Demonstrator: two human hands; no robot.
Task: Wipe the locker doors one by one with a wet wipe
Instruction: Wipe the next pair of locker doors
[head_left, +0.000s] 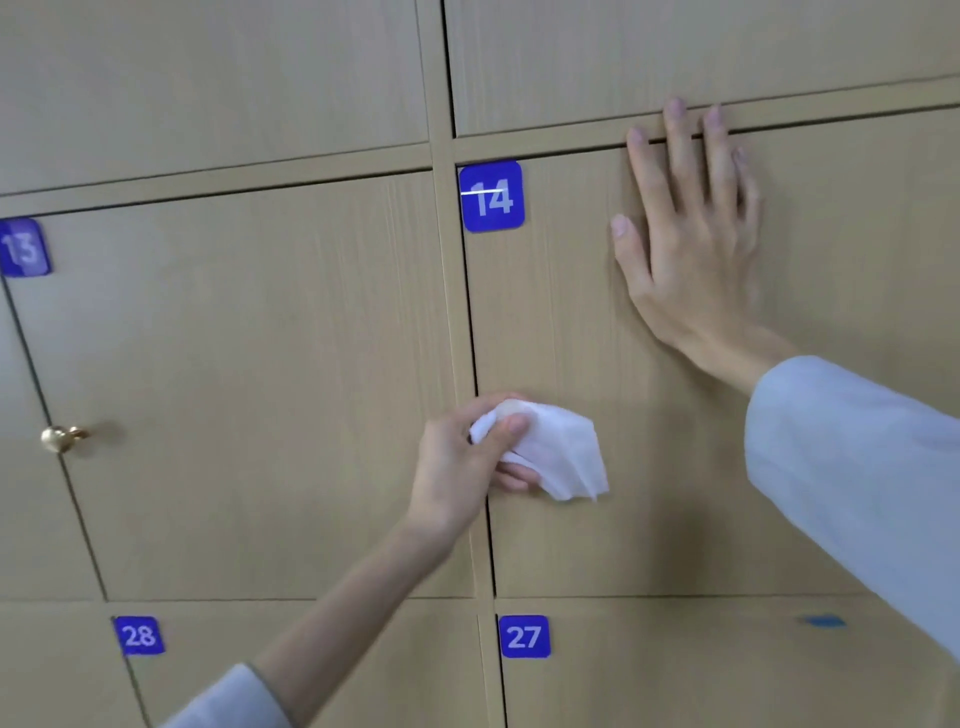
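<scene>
A wall of light wooden locker doors fills the view. My left hand (470, 460) grips a crumpled white wet wipe (553, 452) against the left edge of locker door 14 (597, 338), about halfway down. My right hand (691, 234) lies flat with straight fingers on the upper part of the same door, fingertips reaching over its top edge. A blue label 14 (492, 196) marks the door's top left corner.
Door 13 (249, 389) is to the left, with a blue label (23, 248) and a brass knob (61, 438). Doors 28 (139, 635) and 27 (523, 636) sit below. A blue smudge (823, 621) shows on door 27.
</scene>
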